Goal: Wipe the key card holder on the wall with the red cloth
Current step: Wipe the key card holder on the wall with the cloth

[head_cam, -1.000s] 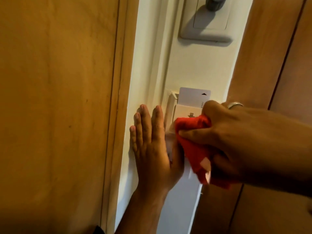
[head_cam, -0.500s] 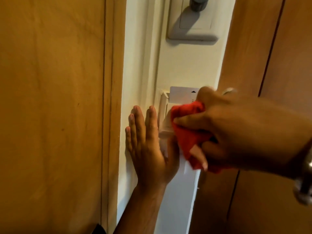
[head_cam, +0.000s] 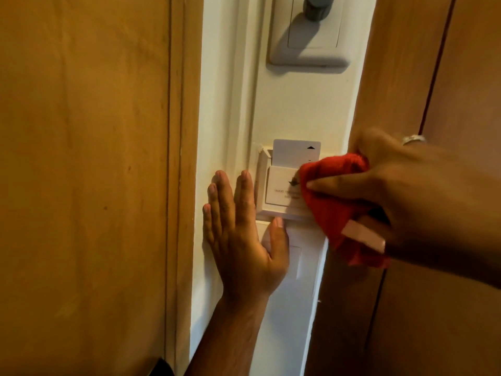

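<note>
Head view: the key card holder (head_cam: 280,189) is mounted flush on a narrow strip of white wall (head_cam: 298,109) between two wooden panels, below a switch plate (head_cam: 307,33). The red cloth (head_cam: 336,196) is bunched and pinched in the right hand (head_cam: 401,202), thumb on top and fingers (head_cam: 363,234) curled beneath, so a padded wad is offered to the holder's right face. The left hand (head_cam: 238,240) is laid flat on the wall just beside the holder, fingers pressed together and pointing up, thumb set under the holder's lower edge; this is judged to be bracing against the wiping pressure. The holder's slot faces upward, a white card (head_cam: 291,153) standing in it upright. Its body looks roughly square, with no long axis that can be told.
</note>
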A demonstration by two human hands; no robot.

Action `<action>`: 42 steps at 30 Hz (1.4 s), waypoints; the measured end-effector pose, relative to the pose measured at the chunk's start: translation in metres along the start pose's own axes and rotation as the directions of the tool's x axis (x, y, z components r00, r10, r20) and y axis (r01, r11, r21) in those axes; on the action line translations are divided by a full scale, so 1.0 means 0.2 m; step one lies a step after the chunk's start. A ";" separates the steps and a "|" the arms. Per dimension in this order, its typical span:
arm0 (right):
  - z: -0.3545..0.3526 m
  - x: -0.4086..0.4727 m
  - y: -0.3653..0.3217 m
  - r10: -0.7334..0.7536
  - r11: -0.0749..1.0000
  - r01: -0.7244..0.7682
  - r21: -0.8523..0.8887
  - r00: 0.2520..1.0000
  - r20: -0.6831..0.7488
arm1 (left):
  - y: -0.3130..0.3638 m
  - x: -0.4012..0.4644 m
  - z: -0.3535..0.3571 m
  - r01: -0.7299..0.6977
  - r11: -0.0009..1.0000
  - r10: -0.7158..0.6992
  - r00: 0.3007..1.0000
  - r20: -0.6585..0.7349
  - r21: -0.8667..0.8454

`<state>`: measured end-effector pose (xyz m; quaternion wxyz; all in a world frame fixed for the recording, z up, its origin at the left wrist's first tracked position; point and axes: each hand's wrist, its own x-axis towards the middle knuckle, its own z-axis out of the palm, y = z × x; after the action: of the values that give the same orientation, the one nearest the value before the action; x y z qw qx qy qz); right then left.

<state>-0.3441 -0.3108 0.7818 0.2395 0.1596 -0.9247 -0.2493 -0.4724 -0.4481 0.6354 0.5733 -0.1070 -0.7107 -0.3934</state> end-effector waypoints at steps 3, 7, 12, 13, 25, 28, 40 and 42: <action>0.07 -0.03 -0.07 -0.094 0.996 0.093 0.017 0.992 0.079 | 0.00 0.00 0.00 0.001 1.000 0.000 1.000 0.009 -0.013; 0.06 -0.04 -0.02 0.037 0.998 -0.037 0.059 0.999 -0.010 | 0.00 0.00 0.00 0.005 1.000 -0.005 1.000 0.009 0.000; 0.12 -0.07 -0.05 -0.016 0.998 0.016 0.068 1.000 0.012 | 0.00 0.00 -0.01 0.003 1.000 -0.003 1.000 0.013 -0.008; 0.12 -0.07 -0.02 0.010 0.997 -0.009 0.079 1.000 -0.014 | 0.00 0.00 -0.01 0.002 1.000 -0.002 1.000 0.011 -0.007; 0.16 -0.10 0.07 0.136 0.962 -0.107 0.253 0.986 -0.100 | 0.00 0.00 0.00 0.000 1.000 0.000 1.000 -0.012 -0.006; 0.19 -0.13 0.03 0.066 0.975 -0.053 0.216 0.996 -0.055 | 0.00 0.00 0.01 0.001 1.000 -0.001 1.000 -0.016 0.000; 0.09 -0.10 -0.03 0.043 0.993 -0.033 0.113 0.996 -0.084 | 0.00 0.00 0.00 0.001 1.000 -0.001 1.000 -0.002 -0.009; 0.10 -0.09 -0.04 0.018 0.989 -0.007 0.149 0.997 -0.069 | 0.00 0.00 -0.01 -0.002 1.000 0.002 1.000 0.003 -0.003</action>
<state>-0.3388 -0.3021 0.7569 0.2607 0.1797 -0.9327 -0.1726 -0.4719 -0.4494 0.6348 0.5725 -0.1091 -0.7110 -0.3935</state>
